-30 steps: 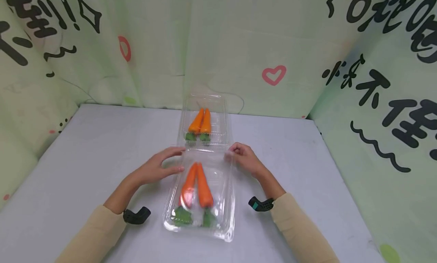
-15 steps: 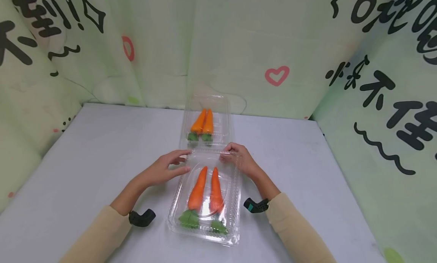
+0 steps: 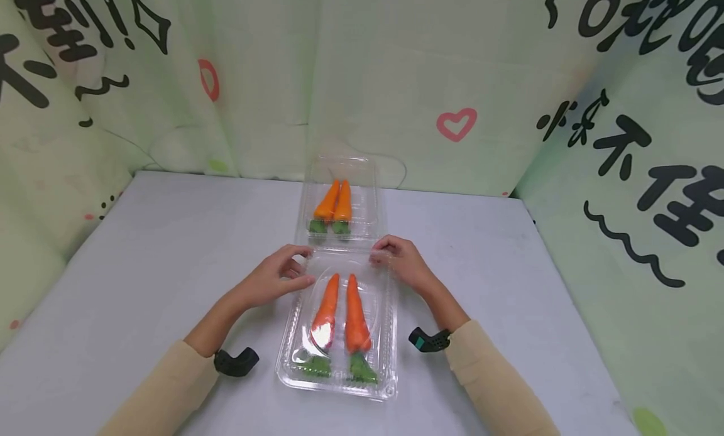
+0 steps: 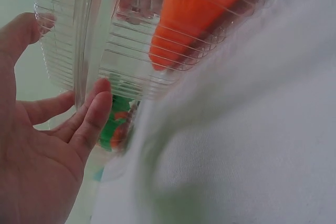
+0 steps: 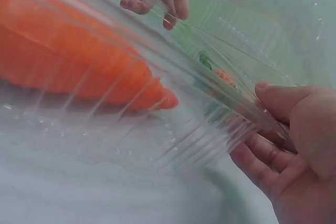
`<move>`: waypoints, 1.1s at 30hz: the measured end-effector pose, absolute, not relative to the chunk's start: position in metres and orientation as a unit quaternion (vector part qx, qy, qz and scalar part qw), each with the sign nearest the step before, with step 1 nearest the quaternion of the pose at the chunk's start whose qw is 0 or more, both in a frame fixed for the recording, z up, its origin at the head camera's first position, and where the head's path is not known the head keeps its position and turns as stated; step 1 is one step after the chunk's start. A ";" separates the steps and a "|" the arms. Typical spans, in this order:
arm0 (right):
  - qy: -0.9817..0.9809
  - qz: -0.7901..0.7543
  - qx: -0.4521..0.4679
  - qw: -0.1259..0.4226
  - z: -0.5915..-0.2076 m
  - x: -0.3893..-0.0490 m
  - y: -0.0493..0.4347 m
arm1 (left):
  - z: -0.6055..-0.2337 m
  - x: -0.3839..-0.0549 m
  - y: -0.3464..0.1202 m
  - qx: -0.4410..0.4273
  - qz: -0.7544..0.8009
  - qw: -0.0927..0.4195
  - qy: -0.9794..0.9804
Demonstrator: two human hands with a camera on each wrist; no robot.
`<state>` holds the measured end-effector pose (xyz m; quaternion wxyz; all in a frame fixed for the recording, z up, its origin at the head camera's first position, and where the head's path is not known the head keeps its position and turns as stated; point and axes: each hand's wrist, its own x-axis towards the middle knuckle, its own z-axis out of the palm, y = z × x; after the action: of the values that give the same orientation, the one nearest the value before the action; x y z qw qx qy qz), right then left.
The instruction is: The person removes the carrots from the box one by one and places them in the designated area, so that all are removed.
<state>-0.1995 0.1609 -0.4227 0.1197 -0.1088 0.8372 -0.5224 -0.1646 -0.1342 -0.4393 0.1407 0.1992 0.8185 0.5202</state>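
A clear plastic clamshell box (image 3: pixel 385 360) lies in front of me, its lid down over two orange carrots. The left carrot (image 3: pixel 325 310) and the right carrot (image 3: pixel 356 316) point their tips away from me, green tops nearest. At the far left corner my left hand (image 3: pixel 274 277) holds the box, thumb on one side and fingertips at the rim seam, as the left wrist view shows. My right hand (image 3: pixel 404 263) pinches the far right corner; in the right wrist view its thumb (image 5: pixel 278 98) lies over the rim with fingers beneath.
Just beyond stands a second clear box (image 3: pixel 366 200) with two smaller carrots (image 3: pixel 334 203) in it. Both boxes are on a white table (image 3: pixel 186 235). Printed curtains (image 3: pixel 390 65) enclose its back and sides.
The two carrots in the near box have shifted apart, and the box sits slightly further right in view. Both hands stay at its far corners; the left fingers have curled in a little.
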 end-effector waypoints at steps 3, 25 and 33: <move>0.847 -0.507 -0.104 0.120 -0.419 -0.197 0.161 | -0.438 -0.164 -0.135 0.182 0.531 0.148 0.815; 0.850 -0.509 -0.086 0.109 -0.436 -0.205 0.180 | -0.438 -0.167 -0.136 0.140 0.518 0.122 0.835; 0.849 -0.507 -0.085 0.123 -0.434 -0.203 0.185 | -0.441 -0.170 -0.136 0.128 0.527 0.119 0.832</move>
<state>-0.2025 0.1845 -0.4343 0.1229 -0.0850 0.8491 -0.5067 -0.1704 -0.1365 -0.4409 0.1187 0.1279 0.8319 0.5268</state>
